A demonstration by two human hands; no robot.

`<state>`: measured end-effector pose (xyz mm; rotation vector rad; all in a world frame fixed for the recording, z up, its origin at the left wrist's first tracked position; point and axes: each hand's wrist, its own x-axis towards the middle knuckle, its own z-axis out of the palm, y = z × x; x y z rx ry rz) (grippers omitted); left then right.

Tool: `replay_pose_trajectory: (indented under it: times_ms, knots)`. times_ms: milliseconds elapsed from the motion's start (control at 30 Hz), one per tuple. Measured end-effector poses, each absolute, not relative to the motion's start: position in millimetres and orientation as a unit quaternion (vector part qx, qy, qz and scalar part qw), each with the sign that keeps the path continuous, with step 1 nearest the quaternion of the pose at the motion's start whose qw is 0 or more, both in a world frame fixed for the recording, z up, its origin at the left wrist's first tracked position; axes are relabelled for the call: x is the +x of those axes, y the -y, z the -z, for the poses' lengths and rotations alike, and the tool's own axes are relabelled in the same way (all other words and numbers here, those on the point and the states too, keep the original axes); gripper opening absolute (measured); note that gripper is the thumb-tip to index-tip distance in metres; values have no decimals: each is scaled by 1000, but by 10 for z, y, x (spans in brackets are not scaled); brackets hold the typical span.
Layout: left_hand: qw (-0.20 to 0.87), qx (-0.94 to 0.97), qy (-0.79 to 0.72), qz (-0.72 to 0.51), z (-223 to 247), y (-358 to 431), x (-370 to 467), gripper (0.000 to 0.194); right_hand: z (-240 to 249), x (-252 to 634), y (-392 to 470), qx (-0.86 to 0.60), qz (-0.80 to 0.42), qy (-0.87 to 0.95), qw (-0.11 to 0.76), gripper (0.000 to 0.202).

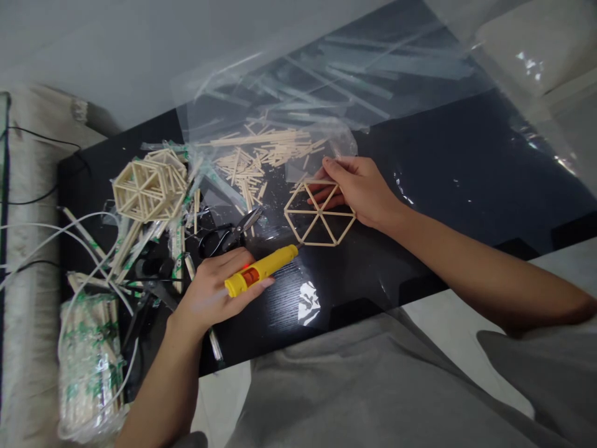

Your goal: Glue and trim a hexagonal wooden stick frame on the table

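My left hand (212, 292) is closed around a yellow hot glue gun (268, 267) with a red light glowing on its side. The gun's dark nozzle points right and meets, or nearly meets, the lower left corner of a hexagonal stick frame (319, 213). That frame is made of thin wooden sticks, with spokes that join at its centre. My right hand (359, 190) grips its upper right side, thumb on top and fingers partly seen through the gaps. Just above my left hand lie black-handled scissors (233, 233).
Cut sticks (261, 155) lie in a heap under clear plastic film (298, 81). Several finished hexagon frames (144, 190) are stacked at the left. Wrapped chopsticks (91, 361) lie in a plastic bag at the lower left, with a white cable (65, 317) looping over them.
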<state>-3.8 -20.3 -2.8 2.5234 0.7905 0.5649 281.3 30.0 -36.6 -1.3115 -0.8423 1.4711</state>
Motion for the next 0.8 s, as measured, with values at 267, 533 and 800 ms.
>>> replay_pose_trajectory:
  times_ms: [267,533,800]
  knots:
    - [237,908,-285,-197,64,236,-3,25,390,2788,-294,-537,-604,339,481,35]
    - [244,909,-273,-200,48,231,58,26,344,2754,-265,-531,-610,338,481,34]
    - [240,916,-258,-194,92,252,94,21,358,2736,-260,-526,-612,335,487,35]
